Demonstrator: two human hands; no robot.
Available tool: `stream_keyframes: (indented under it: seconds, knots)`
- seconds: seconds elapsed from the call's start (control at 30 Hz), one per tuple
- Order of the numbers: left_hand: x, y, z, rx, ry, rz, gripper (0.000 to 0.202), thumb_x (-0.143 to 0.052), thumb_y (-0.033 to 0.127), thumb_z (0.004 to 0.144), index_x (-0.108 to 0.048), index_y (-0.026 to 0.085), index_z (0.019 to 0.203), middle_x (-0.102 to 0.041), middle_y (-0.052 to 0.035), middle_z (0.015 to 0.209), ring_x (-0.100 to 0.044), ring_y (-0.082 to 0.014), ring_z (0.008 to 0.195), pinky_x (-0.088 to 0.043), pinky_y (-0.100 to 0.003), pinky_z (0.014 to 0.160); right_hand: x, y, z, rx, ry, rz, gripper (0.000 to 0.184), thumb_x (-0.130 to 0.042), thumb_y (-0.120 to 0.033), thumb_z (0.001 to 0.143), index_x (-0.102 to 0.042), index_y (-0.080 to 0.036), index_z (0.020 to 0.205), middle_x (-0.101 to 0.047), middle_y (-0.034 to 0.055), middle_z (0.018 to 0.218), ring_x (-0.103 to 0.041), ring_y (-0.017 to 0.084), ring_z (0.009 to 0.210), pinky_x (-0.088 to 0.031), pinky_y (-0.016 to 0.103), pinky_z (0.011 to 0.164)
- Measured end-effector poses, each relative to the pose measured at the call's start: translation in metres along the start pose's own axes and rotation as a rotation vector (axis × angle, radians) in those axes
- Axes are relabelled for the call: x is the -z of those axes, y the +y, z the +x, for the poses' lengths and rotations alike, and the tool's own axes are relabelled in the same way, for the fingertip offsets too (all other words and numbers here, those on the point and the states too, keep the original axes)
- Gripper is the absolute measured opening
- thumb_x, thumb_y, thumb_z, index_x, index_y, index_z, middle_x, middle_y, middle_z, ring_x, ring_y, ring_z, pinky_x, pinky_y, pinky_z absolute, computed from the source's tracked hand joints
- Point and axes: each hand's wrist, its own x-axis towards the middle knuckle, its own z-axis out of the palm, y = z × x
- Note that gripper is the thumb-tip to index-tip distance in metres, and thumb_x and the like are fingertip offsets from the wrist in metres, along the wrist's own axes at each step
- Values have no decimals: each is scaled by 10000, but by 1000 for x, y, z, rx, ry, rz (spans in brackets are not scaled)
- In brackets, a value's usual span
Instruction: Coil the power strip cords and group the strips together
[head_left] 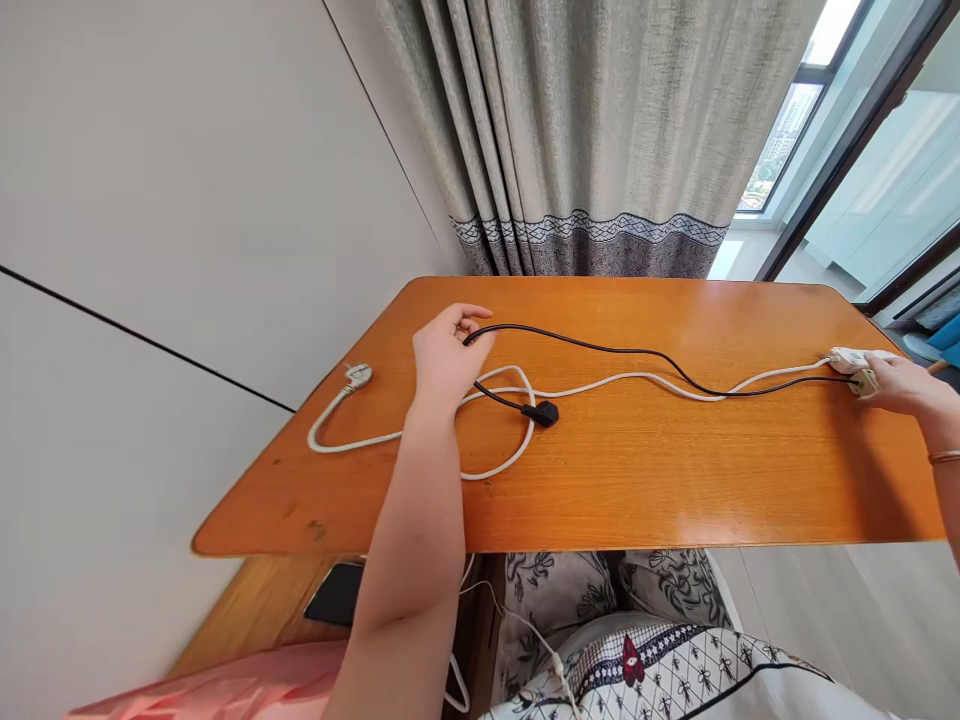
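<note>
Black cable (615,350): lying stretched across the table (637,480) toward its right edge, black plug (541,412) resting loose left of the middle.
White cable (600,385): running alongside, looping near the left edge, white plug (358,375) lying free.
Progress: I am judging both cables as laid out, not gathered.
Left hand (444,355): I am curling thumb and fingers around the black cable.
Right hand (896,385): I am clasping the white block (855,357) at the right edge.

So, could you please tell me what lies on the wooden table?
A looped white cable and a black cable crossing it. The left hand hides part of both; the right hand partly covers their far ends.
</note>
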Motion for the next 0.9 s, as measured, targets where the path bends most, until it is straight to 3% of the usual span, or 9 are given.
stream_keyframes:
  seconds: [0.03, 0.13, 0.27, 0.4, 0.5, 0.6, 0.7, 0.83, 0.9]
  knots:
    - [-1, -2, 0, -9, -9, 10, 199, -693, 122, 681, -700, 201, 863, -532, 51, 653, -498, -116, 610, -412, -245, 633, 4, -19, -5, 43, -86, -20, 517, -806, -246, 595, -752, -277, 1108, -632, 311, 1321, -627, 436, 1254, -504, 495, 1006]
    - [-3, -9, 1, -34, -16, -4, 200, -682, 154, 685, -706, 201, 878, -529, 47, 656, -492, -118, 612, -412, -248, 642, 16, -90, -24, 278, -133, 96, 751, -750, -443, 769, -564, -189, 1451, -437, 301, 1558, -430, 419, 1472, -377, 468, 1205]
    - [-3, -14, 3, -55, -27, -6, 183, -676, 173, 695, -710, 202, 873, -527, 43, 658, -480, -119, 611, -407, -248, 636, 12, -194, -47, 608, -140, 245, 920, -671, -633, 818, -379, -188, 1569, -439, 226, 1591, -431, 419, 1475, -349, 581, 1229]
    - [-4, -13, 2, -46, -47, 34, 181, -668, 187, 710, -717, 198, 883, -538, 36, 663, -495, -122, 615, -423, -245, 640, -7, -278, -56, 764, -144, 256, 1088, -755, -534, 798, -200, -99, 1625, -405, 264, 1605, -398, 400, 1502, -328, 571, 1234]
    - [-3, -13, 1, -60, -76, 85, 175, -644, 195, 729, -721, 193, 886, -561, 26, 674, -514, -130, 629, -440, -252, 670, -17, -319, -57, 782, -302, 177, 938, -733, -368, 842, -260, -103, 1607, -530, 229, 1523, -534, 346, 1407, -435, 456, 1162]
    - [-2, -15, 2, -75, -98, 132, 199, -611, 182, 733, -724, 189, 896, -571, 17, 685, -533, -141, 649, -441, -260, 683, -19, -342, -58, 755, -434, 33, 588, -638, -223, 871, -527, -152, 1445, -680, 169, 1350, -661, 310, 1243, -515, 371, 1021]
    - [-1, -19, 3, -82, -114, 192, 251, -576, 155, 723, -728, 187, 920, -562, 16, 681, -529, -147, 642, -427, -268, 671, -12, -347, -55, 708, -489, -30, 355, -589, -176, 866, -687, -136, 1205, -743, 186, 1186, -719, 323, 1101, -541, 364, 893]
    - [-1, -27, 7, -80, -165, 324, 285, -556, 149, 734, -730, 192, 956, -552, 17, 655, -536, -164, 635, -404, -287, 656, 19, -330, -39, 647, -611, -39, 210, -535, -181, 891, -740, -142, 862, -765, 122, 845, -736, 250, 796, -537, 321, 720]
    - [-3, -30, 8, -84, -209, 365, 258, -578, 184, 758, -728, 193, 968, -587, 5, 681, -564, -179, 666, -413, -295, 664, 43, -314, -28, 614, -610, 40, 218, -514, -182, 905, -730, -149, 916, -750, 84, 830, -695, 194, 726, -523, 285, 665]
